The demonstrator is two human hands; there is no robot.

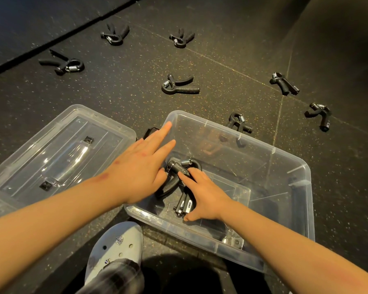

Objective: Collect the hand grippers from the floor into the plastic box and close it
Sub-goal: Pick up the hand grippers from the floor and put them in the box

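The clear plastic box [289,166] stands open on the floor in front of me. On its bottom lie black hand grippers [179,168] with a steel spring. My right hand [206,196] is inside the box, its fingers lying straight on those grippers and its thumb by the handle ends. My left hand [140,166] reaches over the box's left rim with straight fingers, its thumb side at the grippers. Several more hand grippers lie on the floor beyond the box, among them a near one [179,85] and one just behind the far wall [239,124].
The clear lid [51,153] lies flat on the floor left of the box. Other grippers are spread at the far left [62,64], far centre [182,38] and right [284,83]. My grey shoe [117,245] is planted just below the box's near left corner.
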